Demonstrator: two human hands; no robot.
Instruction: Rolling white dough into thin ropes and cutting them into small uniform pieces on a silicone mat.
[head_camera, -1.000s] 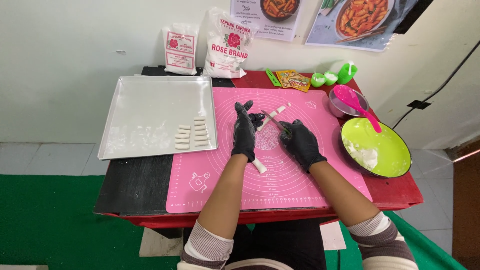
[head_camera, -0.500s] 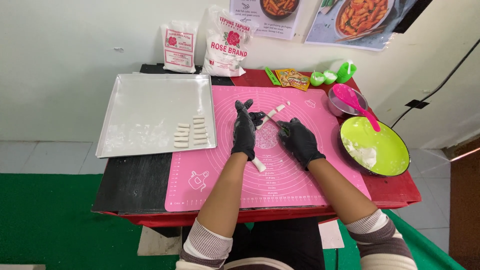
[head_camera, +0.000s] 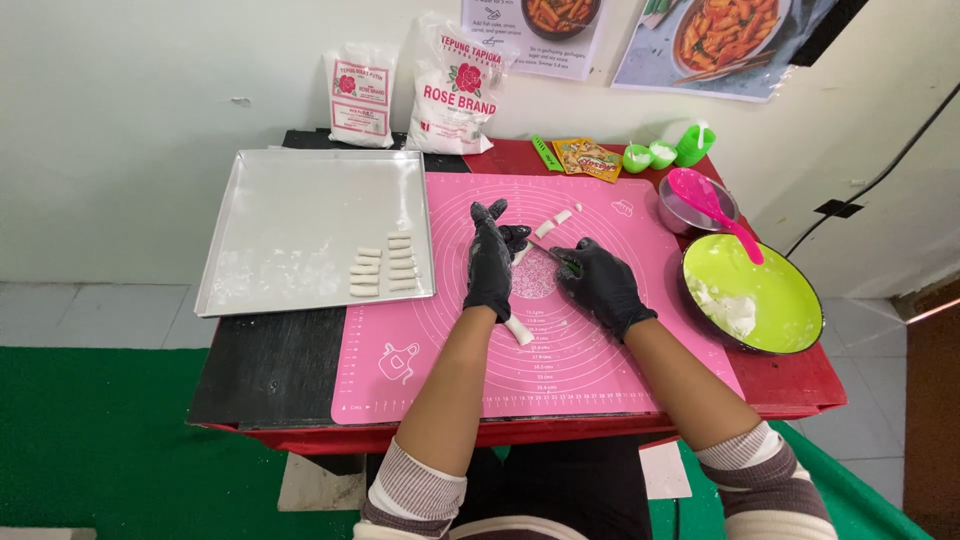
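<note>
Black gloves cover the left hand (head_camera: 490, 262) and right hand (head_camera: 600, 283), above grey-and-white striped sleeves (head_camera: 412, 492). The mat (head_camera: 420, 350) is pink with white circle lines, the dough roll (head_camera: 519, 331) white, the tray (head_camera: 300, 215) silver-grey, the surface (head_camera: 800, 385) red, the bowl (head_camera: 770, 285) lime green and the spatula (head_camera: 712, 205) hot pink.

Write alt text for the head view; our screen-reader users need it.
Two black-gloved hands, left hand and right hand, cut a white dough rope on a pink silicone mat. A metal tray holds cut dough pieces.

Tray (head_camera: 300, 215) left — bowl (head_camera: 770, 280) right of mat (head_camera: 450, 350)
</note>
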